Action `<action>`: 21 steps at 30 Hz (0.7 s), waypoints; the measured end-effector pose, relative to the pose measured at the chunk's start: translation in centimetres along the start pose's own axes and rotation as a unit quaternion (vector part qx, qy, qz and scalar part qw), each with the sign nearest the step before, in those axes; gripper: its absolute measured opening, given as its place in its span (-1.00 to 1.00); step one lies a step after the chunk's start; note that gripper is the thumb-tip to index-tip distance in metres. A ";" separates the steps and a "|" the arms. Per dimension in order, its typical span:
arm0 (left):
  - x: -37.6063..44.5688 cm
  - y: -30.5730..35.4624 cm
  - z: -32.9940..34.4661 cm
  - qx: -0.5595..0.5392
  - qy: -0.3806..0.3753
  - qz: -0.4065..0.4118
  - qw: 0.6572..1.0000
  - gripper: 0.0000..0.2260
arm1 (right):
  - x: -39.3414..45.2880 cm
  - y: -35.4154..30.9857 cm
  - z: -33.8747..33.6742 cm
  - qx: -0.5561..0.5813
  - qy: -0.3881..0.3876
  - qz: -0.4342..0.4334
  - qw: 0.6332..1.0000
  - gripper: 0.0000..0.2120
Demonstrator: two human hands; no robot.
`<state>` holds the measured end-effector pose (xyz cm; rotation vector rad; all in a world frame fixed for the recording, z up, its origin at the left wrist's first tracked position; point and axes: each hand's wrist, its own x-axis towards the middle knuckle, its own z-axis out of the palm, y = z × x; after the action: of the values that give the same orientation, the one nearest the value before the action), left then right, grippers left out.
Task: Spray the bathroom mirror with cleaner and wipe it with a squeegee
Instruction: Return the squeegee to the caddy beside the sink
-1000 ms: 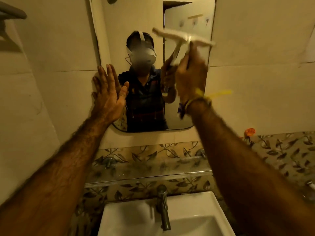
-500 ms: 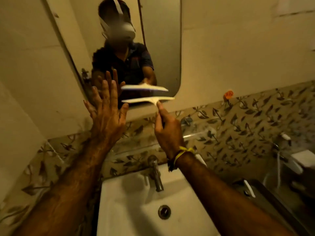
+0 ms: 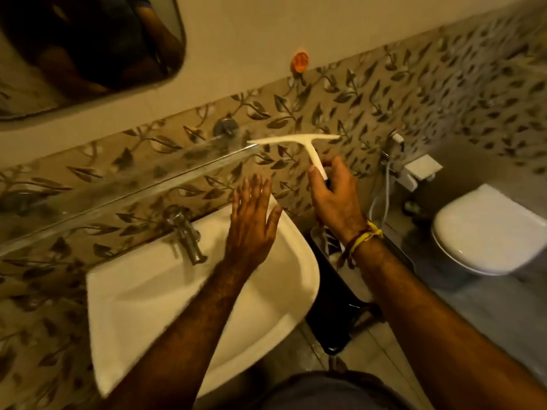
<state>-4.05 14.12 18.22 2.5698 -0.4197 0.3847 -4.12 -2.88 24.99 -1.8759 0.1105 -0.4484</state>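
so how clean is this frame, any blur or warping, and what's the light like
Head view: dim, warm yellow light throughout; motion blur smears the glass shelf and the left hand; the wide lens tilts and bows the wall tiles; the mirror shows only a dark, soft reflection; the white squeegee in the right hand is the sharpest thing.

The squeegee (image 3: 299,143) is white, as are the sink (image 3: 142,294) and the toilet (image 3: 488,232). The upper wall (image 3: 266,31) is plain cream; the tile band (image 3: 370,102) below is tan with a dark leaf-and-vine pattern. An orange spot (image 3: 300,62) shows on the wall, blurred. The wrist thread (image 3: 368,234) is yellow. The bin (image 3: 334,315) looks black, perhaps.
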 end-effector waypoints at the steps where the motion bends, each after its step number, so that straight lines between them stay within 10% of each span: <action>1: 0.1 0.1 2.0 -0.015 -0.038 -0.024 0.999 -0.47 | -0.1 1.2 -1.1 -0.007 0.007 0.019 1.000 -0.81; 9: 0.7 0.6 15.1 -0.021 -0.258 -0.235 0.937 -0.34 | -1.4 10.4 -7.4 -0.020 0.034 0.192 0.981 -0.83; 21: 0.7 2.9 23.6 0.111 -0.154 -0.355 0.915 -0.05 | 4.9 22.9 -9.6 -0.089 0.016 0.347 0.933 -0.75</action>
<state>0.03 -0.68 0.08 2.7819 0.4907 -0.2537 0.26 -20.85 7.66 -1.8581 0.8309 0.0247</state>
